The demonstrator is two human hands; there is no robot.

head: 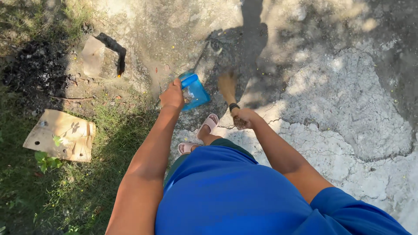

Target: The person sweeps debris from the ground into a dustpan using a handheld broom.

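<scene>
My left hand (pixel 173 95) grips the handle of a blue dustpan (pixel 194 91), which hangs tilted above the cracked concrete with some debris inside. My right hand (pixel 244 117) is closed around the handle of a short straw hand broom (pixel 227 86); its bristles point away from me and are blurred, just right of the dustpan. Below the hands are my feet in pink sandals (pixel 209 124) and my blue shirt.
Cracked, weathered concrete (pixel 339 109) fills the right side. Grass (pixel 100 174) lies to the left with a flat piece of cardboard (pixel 61 135), a concrete block (pixel 93 56) and a dark ash patch (pixel 37 65).
</scene>
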